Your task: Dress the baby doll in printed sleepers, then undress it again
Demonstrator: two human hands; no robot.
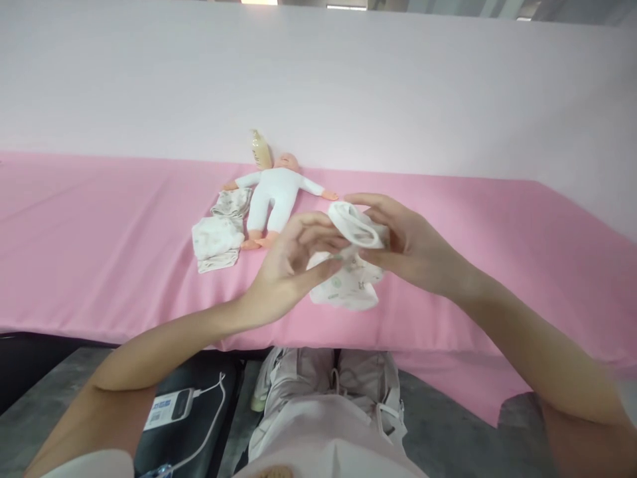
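Above the pink-covered table, my right hand [413, 245] grips a small white baby garment [357, 224] with its fabric bunched into a rolled, ring-like opening. My left hand [298, 255] is at the garment's left side, fingers curled and thumb against the cloth; its exact grip is partly hidden. A looser part with small prints [346, 292] hangs below, apparently of the same garment. Beyond my left hand lies a baby doll [275, 192] in a white suit, on its back with arms spread.
Folded patterned baby clothes [217, 242] lie left of the doll. A pump bottle [261, 151] with yellowish contents stands by its head. The pink sheet [124, 232] covers the table up to a white wall [318, 86]. Below left, a white device [169, 408] with a cable rests on a black surface.
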